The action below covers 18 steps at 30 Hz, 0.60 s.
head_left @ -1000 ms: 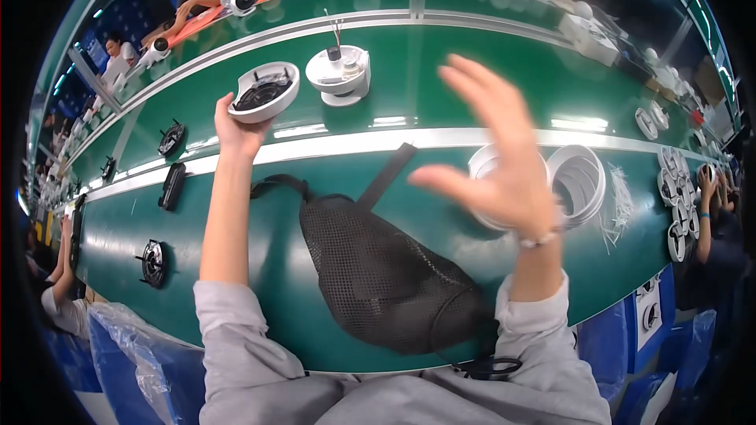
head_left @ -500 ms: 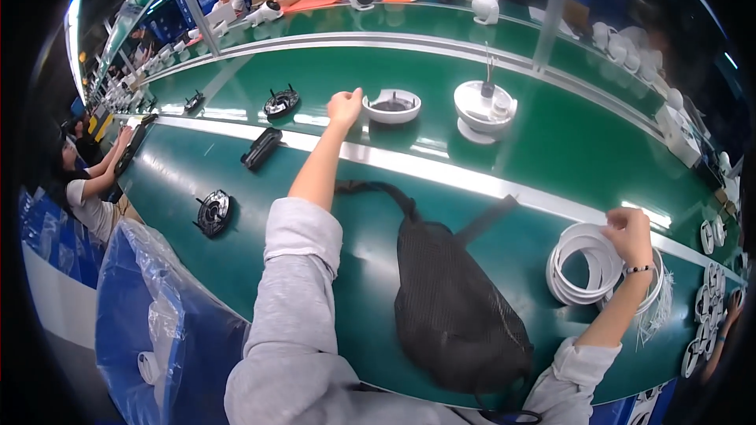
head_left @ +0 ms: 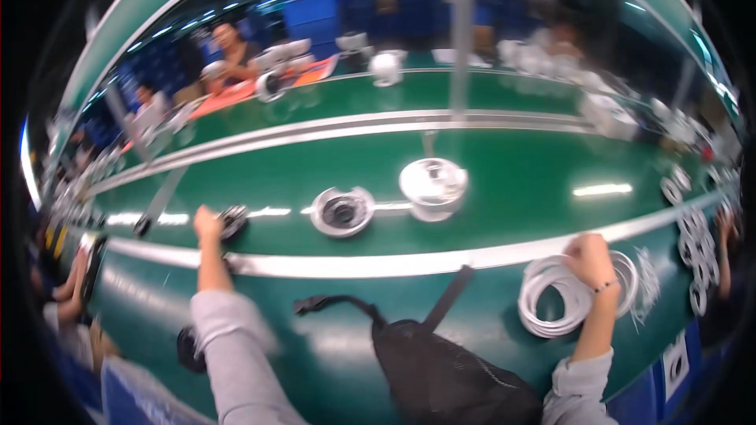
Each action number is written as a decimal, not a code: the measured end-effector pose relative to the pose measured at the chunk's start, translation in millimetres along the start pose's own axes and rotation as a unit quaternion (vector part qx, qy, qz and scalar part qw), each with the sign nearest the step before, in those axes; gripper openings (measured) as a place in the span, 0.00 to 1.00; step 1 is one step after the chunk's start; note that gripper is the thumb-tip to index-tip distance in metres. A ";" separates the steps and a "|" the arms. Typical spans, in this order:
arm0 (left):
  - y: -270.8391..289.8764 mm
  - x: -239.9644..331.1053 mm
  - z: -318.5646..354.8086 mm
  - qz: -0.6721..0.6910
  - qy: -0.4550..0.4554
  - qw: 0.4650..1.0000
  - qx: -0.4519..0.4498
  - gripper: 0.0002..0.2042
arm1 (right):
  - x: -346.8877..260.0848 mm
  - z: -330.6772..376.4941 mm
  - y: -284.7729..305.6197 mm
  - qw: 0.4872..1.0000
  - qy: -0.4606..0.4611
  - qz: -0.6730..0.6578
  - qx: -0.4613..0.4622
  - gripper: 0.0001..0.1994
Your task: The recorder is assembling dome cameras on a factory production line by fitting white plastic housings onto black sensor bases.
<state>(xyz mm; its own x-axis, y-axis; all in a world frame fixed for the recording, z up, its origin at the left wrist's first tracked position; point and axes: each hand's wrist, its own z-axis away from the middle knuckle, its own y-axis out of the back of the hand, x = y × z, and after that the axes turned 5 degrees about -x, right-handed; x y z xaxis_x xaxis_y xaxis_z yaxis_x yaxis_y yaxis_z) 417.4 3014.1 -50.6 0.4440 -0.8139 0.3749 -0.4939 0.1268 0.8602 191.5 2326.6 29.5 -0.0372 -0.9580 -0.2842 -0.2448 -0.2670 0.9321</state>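
My left hand (head_left: 208, 224) reaches over the far green belt, right beside a round black part (head_left: 234, 222). Its fingers look curled but are smeared by motion, and whether they touch the part is unclear. At the right, my right hand (head_left: 589, 260) bends its fingers down onto the rim of a stack of white rings (head_left: 543, 323), closed on a ring there. A white bowl-shaped housing (head_left: 342, 212) with a black inside rests on the belt, and a larger white housing (head_left: 433, 189) stands right of it.
A black mesh bag (head_left: 449, 374) with a strap lies on the near table. White ties (head_left: 647, 287) are bunched beside the rings. A dark part (head_left: 189, 346) sits by my left sleeve. White ring-shaped parts (head_left: 697, 244) line the right, near another person's hand (head_left: 726, 224).
The view has swung to the right. My left hand has moved left along the belt, from beside the white bowl-shaped housing to the round black part. My right hand stays at the rings.
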 end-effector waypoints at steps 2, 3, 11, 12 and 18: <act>-19.9 -32.9 -19.6 0.012 -0.012 1.000 0.000 0.19 | -6.9 1.6 5.4 0.999 0.006 -0.052 0.016 0.04; -29.5 -37.6 -29.7 0.026 0.033 0.998 -0.039 0.23 | -15.5 5.8 13.9 0.997 0.014 -0.054 0.051 0.04; -44.6 -14.0 -23.0 0.016 0.029 0.994 -0.107 0.25 | -65.1 29.7 54.6 0.946 0.033 -0.150 0.284 0.17; -41.9 -11.9 -20.3 0.005 0.023 0.994 -0.104 0.25 | -73.9 32.1 55.0 0.955 0.022 -0.176 0.237 0.22; -22.4 1.8 -13.5 0.101 0.071 0.987 -0.103 0.15 | -132.4 28.9 -15.9 0.974 0.131 -0.175 -0.053 0.31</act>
<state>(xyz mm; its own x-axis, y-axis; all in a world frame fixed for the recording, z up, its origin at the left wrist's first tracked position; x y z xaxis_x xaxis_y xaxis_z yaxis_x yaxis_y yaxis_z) 439.3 3017.4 -64.6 0.4588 -0.6742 0.5787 -0.4270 0.4039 0.8091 172.3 2460.6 45.8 0.2826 -0.7966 -0.5344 -0.0957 -0.5777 0.8106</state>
